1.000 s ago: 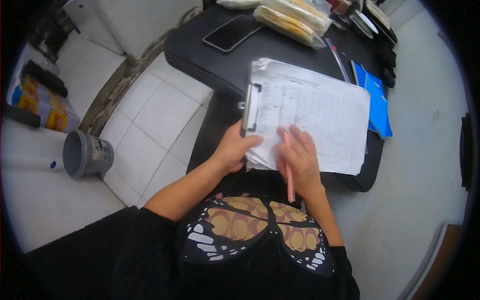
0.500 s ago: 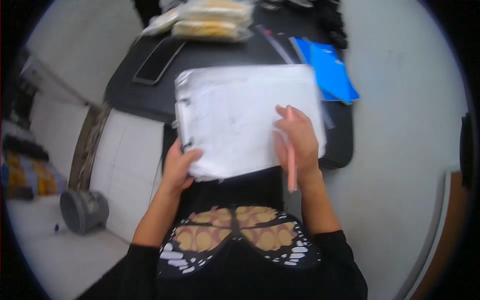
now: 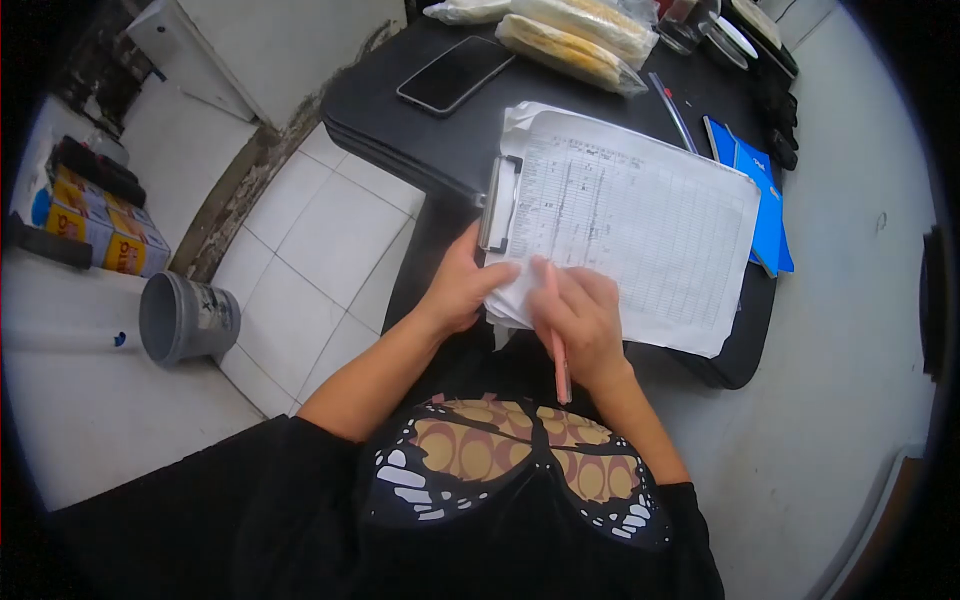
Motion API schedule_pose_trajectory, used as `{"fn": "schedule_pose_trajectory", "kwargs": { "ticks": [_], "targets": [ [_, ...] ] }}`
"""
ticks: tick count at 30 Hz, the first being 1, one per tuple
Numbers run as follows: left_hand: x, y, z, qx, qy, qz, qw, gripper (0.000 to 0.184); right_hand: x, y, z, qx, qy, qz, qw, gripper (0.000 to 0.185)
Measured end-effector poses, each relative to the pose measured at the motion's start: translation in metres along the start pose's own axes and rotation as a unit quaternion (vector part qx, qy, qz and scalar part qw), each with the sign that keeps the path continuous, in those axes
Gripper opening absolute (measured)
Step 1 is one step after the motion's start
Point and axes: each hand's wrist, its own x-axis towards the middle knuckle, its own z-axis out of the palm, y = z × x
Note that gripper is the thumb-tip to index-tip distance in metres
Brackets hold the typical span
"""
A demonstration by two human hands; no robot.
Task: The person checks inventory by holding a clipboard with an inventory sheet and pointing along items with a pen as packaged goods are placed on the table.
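Our right hand [image 3: 583, 318], closed around a slim pink pen [image 3: 559, 345], lies over the white gridded paper sheets [image 3: 650, 235]; our left hand [image 3: 467, 285] grips their lower-left corner.

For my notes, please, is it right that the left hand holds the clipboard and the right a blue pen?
The pen is pink, not blue, as the head view shows; the left hand holds the clipboard and the right hand the pen.

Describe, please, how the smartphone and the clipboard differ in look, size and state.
The smartphone shows a dark screen, while the clipboard bears white gridded sheets. The smartphone is clearly smaller than the clipboard. The smartphone lies untouched on the black table, whereas the left hand grips the clipboard. Both are roughly rectangular.
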Motion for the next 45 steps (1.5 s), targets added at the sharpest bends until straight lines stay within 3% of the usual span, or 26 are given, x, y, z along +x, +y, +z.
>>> {"fn": "schedule_pose_trajectory", "kwargs": {
  "ticks": [45],
  "targets": [
    [0.003, -0.013, -0.003, 0.034, 0.031, 0.045, 0.998, 0.043, -0.005, -0.006, 0.009, -0.058, -0.026, 0.031, 0.997, 0.025]
  ]
}}
